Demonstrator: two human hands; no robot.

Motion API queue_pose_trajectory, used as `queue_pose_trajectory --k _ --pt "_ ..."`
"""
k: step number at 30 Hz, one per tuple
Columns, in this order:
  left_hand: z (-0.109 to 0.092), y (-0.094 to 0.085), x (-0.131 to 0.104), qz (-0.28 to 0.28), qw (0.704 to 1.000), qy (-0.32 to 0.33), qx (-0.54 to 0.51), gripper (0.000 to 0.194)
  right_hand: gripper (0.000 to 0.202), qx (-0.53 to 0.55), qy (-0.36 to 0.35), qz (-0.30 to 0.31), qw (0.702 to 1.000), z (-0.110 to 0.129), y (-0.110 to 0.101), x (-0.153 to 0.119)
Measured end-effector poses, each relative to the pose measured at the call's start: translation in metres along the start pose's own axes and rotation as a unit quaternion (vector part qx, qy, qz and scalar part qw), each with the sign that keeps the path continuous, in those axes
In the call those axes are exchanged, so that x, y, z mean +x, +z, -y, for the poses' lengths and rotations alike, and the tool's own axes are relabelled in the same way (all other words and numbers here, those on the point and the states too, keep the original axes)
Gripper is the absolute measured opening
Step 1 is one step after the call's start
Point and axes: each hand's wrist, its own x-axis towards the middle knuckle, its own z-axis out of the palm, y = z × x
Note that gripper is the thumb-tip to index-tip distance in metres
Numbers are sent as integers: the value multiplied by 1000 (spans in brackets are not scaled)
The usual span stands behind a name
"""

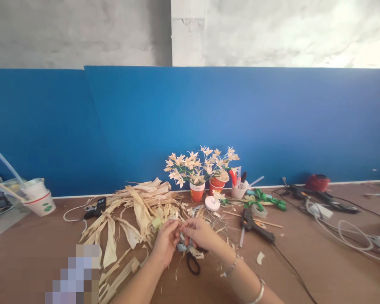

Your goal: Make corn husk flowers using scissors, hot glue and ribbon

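Observation:
My left hand [165, 241] and my right hand [200, 234] meet over the middle of the table, fingertips pinched almost together. Whatever they pinch is too small and too covered by the fingers to name. Just below them lies a pair of scissors, its black handle loop [193, 264] showing and the rest partly hidden. Dried corn husks [139, 207] are heaped to the left and behind my left hand. A small pale green roll [156, 223] rests by its fingers. Thin wires and husk scraps [220, 226] are scattered near my right hand.
Husk flowers [190, 162] stand in orange paper cups [197, 194] against the blue partition [177, 114]. On the right are a hot glue gun [256, 228] with its trailing cord, a tape roll [259, 211], green tape [280, 204] and tangled cables [345, 236]. A white cup [41, 204] stands left.

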Motion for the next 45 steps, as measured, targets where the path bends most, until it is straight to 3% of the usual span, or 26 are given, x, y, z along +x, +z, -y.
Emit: queue_pose_trajectory --k 12,16,22,30,33,37,40,45 --pt "-1 2 -1 -10 1000 12 14 20 10 -37 7 -17 999 0 -1 0" --pt "0 3 -1 -15 1000 23 16 22 8 -68 -29 -64 995 2 1 -1" --pt "3 2 -1 -14 1000 16 19 20 9 -222 -147 -179 947 2 10 -6" --pt "7 -2 2 -6 999 15 35 18 11 -331 -184 -197 905 1 14 -10" --pt "5 1 0 -21 999 7 30 19 9 -260 -167 -194 931 0 13 -7" --pt "1 5 -4 -17 1000 2 16 18 7 -57 -95 -146 983 -2 12 2" --pt "-1 6 -5 -7 1000 -8 15 17 12 40 -38 -106 993 -1 11 5" --pt "-4 7 -7 17 999 -25 29 17 12 105 1 -70 992 4 8 1"
